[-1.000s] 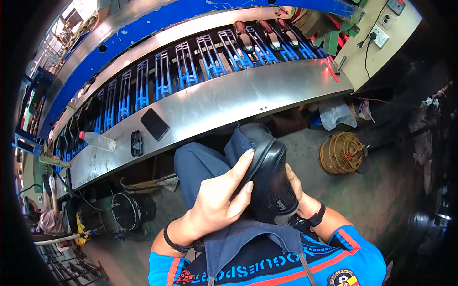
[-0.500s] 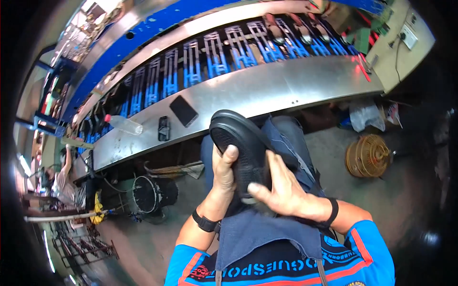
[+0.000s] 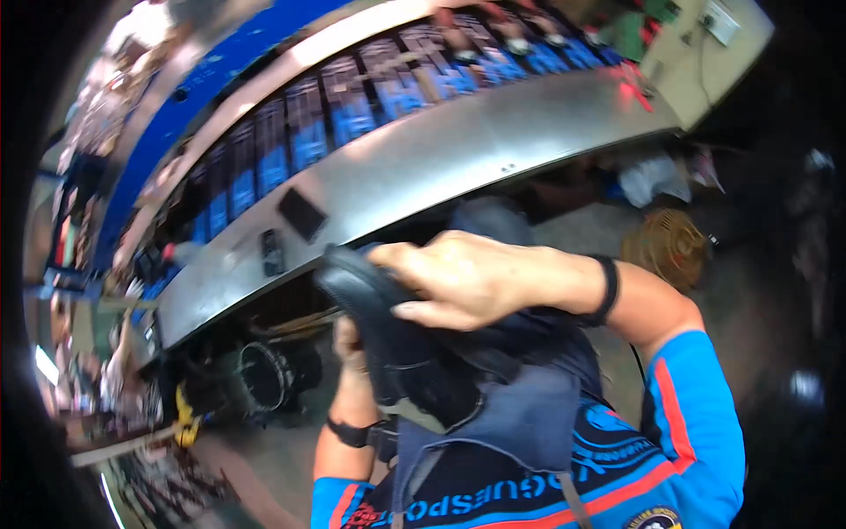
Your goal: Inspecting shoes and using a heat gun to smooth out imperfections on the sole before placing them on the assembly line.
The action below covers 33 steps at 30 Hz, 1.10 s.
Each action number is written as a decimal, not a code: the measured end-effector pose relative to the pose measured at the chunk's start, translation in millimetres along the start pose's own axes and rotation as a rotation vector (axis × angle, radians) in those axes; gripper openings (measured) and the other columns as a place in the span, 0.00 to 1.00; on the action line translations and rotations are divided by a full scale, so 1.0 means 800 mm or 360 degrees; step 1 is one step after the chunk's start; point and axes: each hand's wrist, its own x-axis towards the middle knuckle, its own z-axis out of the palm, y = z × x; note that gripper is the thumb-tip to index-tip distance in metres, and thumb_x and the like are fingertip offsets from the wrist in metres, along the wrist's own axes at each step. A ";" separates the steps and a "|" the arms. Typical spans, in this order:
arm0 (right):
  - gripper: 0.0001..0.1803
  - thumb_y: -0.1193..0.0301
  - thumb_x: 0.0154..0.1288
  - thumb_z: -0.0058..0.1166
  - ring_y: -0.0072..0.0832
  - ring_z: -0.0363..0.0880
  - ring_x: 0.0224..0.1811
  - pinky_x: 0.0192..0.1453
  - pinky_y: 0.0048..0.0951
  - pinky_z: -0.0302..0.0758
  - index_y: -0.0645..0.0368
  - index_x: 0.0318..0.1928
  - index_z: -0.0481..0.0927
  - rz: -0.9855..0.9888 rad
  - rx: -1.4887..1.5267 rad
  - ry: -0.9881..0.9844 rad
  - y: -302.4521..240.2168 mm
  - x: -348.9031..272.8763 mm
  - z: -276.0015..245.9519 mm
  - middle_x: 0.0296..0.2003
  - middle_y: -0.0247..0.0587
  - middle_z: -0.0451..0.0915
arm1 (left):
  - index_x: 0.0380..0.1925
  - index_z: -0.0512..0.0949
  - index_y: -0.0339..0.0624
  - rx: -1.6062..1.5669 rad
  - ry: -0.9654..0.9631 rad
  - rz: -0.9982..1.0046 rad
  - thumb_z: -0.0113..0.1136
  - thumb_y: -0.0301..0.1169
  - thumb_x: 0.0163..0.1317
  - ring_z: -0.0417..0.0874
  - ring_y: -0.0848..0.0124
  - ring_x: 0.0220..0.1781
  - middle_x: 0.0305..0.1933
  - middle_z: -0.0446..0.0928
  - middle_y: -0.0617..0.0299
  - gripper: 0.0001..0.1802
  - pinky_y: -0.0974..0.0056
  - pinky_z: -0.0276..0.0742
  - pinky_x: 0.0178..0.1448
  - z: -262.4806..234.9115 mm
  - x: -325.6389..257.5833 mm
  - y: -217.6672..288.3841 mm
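A black shoe (image 3: 374, 313) is held tilted in front of my body, above my apron (image 3: 520, 414). My right hand (image 3: 467, 278) lies across its far end, fingers curled over the edge and thumb pressed to the near face. Behind the shoe's left side, my left hand (image 3: 349, 348) supports it; only part of that hand shows and most of its fingers are hidden. Motion blurs the picture, so the shoe's fine detail is lost.
Beyond the shoe runs a steel bench (image 3: 423, 185) with a dark phone (image 3: 301, 214) and a small black object (image 3: 272, 253). Blue racks (image 3: 352, 119) line its far side. A black bucket (image 3: 269, 375) stands at floor left, a round brown fan-like thing (image 3: 667, 247) at right. Another person (image 3: 119, 370) is far left.
My right hand has moved from the shoe's near right side to its far end. The shoe has turned and shifted left; the left hand is now largely behind it. The view has swung.
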 end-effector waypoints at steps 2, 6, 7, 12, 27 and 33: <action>0.25 0.67 0.62 0.60 0.53 0.79 0.21 0.26 0.48 0.75 0.68 0.53 0.65 0.0087 -0.0116 -0.0063 -0.001 -0.004 0.002 0.20 0.53 0.77 | 0.74 0.61 0.47 -0.0145 0.0045 0.0046 0.47 0.71 0.62 0.66 0.59 0.74 0.73 0.66 0.54 0.50 0.51 0.60 0.78 -0.005 0.000 -0.009; 0.17 0.71 0.55 0.58 0.55 0.78 0.20 0.23 0.46 0.74 0.71 0.38 0.67 0.0005 -0.0218 0.0163 -0.010 -0.008 0.008 0.15 0.54 0.74 | 0.73 0.61 0.44 -0.0275 0.0324 0.0022 0.46 0.71 0.63 0.69 0.57 0.71 0.69 0.69 0.51 0.51 0.50 0.61 0.77 -0.003 0.004 -0.020; 0.18 0.73 0.53 0.58 0.54 0.80 0.21 0.24 0.46 0.76 0.73 0.38 0.68 0.0040 -0.0207 0.0175 -0.011 -0.009 0.008 0.16 0.54 0.75 | 0.73 0.61 0.43 -0.0248 0.0304 -0.0002 0.46 0.71 0.63 0.69 0.56 0.71 0.69 0.69 0.51 0.50 0.49 0.61 0.77 -0.003 0.005 -0.019; 0.22 0.74 0.52 0.57 0.55 0.83 0.26 0.28 0.45 0.79 0.78 0.44 0.69 0.0078 -0.0355 0.0133 -0.008 -0.011 0.005 0.20 0.57 0.79 | 0.72 0.62 0.43 -0.0072 0.0171 -0.0137 0.46 0.70 0.64 0.69 0.55 0.71 0.69 0.69 0.49 0.49 0.48 0.60 0.77 -0.003 -0.028 -0.008; 0.47 0.72 0.49 0.61 0.51 0.77 0.51 0.54 0.46 0.75 0.79 0.69 0.55 0.0424 -0.0107 0.0160 -0.046 -0.139 0.065 0.49 0.62 0.72 | 0.69 0.64 0.41 -0.0544 -0.0188 -0.0067 0.47 0.68 0.67 0.69 0.50 0.71 0.68 0.69 0.43 0.46 0.43 0.58 0.78 -0.001 0.027 -0.038; 0.40 0.68 0.50 0.63 0.53 0.62 0.71 0.70 0.55 0.65 0.42 0.68 0.71 -0.0452 -0.0714 0.0650 -0.005 -0.128 0.048 0.66 0.53 0.65 | 0.60 0.75 0.41 -0.0077 0.0432 -0.0323 0.46 0.54 0.75 0.84 0.66 0.52 0.55 0.81 0.53 0.29 0.59 0.80 0.60 -0.016 0.062 -0.006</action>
